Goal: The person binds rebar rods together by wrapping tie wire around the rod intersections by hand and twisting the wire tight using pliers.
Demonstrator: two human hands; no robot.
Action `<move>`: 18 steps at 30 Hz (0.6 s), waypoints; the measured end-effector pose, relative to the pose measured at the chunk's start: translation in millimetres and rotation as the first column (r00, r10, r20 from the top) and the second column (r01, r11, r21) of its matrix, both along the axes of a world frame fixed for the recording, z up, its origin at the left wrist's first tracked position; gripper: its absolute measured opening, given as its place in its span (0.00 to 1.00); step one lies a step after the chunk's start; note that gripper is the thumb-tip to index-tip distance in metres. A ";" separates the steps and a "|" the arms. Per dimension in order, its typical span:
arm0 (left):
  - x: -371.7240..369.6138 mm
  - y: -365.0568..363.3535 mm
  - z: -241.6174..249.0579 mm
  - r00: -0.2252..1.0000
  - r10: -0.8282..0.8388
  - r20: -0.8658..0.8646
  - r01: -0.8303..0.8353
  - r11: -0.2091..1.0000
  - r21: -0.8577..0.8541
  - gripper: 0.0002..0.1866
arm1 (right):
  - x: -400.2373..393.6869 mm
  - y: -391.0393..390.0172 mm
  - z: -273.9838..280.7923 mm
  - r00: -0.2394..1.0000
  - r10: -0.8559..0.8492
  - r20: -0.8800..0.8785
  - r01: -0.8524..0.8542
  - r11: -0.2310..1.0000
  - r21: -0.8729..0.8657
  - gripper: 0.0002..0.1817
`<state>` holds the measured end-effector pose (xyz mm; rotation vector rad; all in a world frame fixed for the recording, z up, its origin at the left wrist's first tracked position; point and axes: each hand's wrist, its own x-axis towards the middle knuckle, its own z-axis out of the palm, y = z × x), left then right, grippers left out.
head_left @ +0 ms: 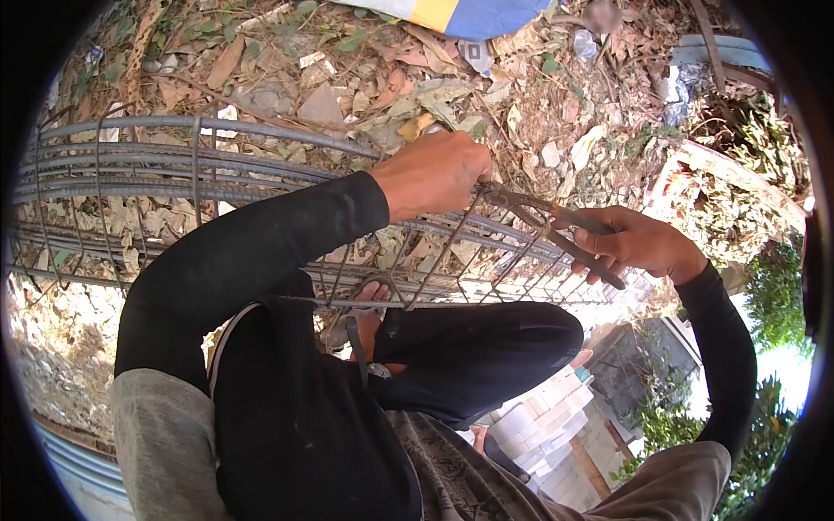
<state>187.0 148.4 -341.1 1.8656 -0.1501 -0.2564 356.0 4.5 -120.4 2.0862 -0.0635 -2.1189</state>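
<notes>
Pincers (519, 208) clasped in right hand (641, 241), tip beside left hand (439, 174) of unclear grip.

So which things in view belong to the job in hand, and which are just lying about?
In the job, seemingly:
- pincers, in the right hand
- steel bar cage, below the left hand

Lying about:
- dry leaves
- coloured sheet
- crumpled plastic
</notes>
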 end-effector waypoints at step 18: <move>-1.6 2.2 4.8 1.000 -0.014 -0.025 0.014 1.000 -0.012 0.19 | -36.5 -32.4 8.3 -0.170 0.712 0.682 -0.985 -0.145 -0.094 0.39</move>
